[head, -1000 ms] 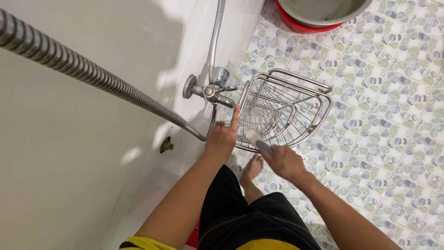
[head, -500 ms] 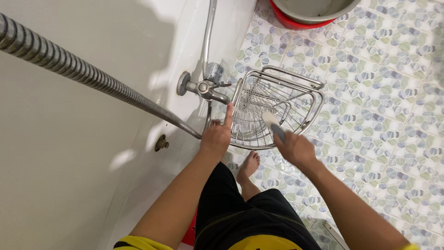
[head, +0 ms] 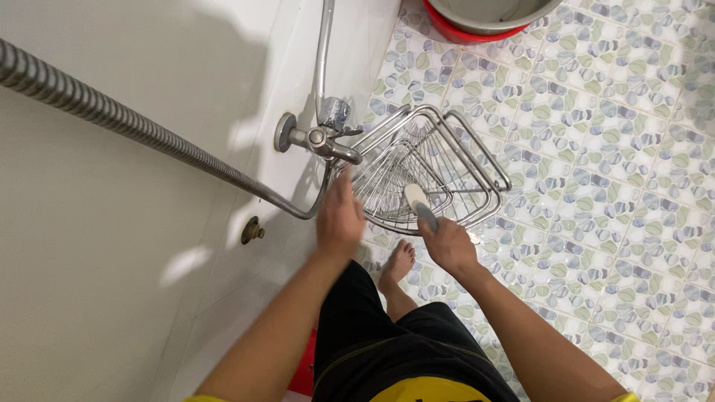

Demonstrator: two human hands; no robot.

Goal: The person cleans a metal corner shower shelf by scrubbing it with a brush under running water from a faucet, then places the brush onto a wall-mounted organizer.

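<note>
Rotated since half a second ago: wire rack (head: pixel 439 167), chrome, fan-shaped, curved rim now toward the pebble-patterned floor (head: pixel 596 149). Left hand (head: pixel 339 216) grips its near edge below the tap (head: pixel 320 138). Right hand (head: pixel 449 242) clasps a brush (head: pixel 418 205), bristles on the wires.

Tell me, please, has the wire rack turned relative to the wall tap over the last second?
Yes. The wire rack has swung: its rim near the wall tap now tilts up towards it, gripped by the left hand.
</note>
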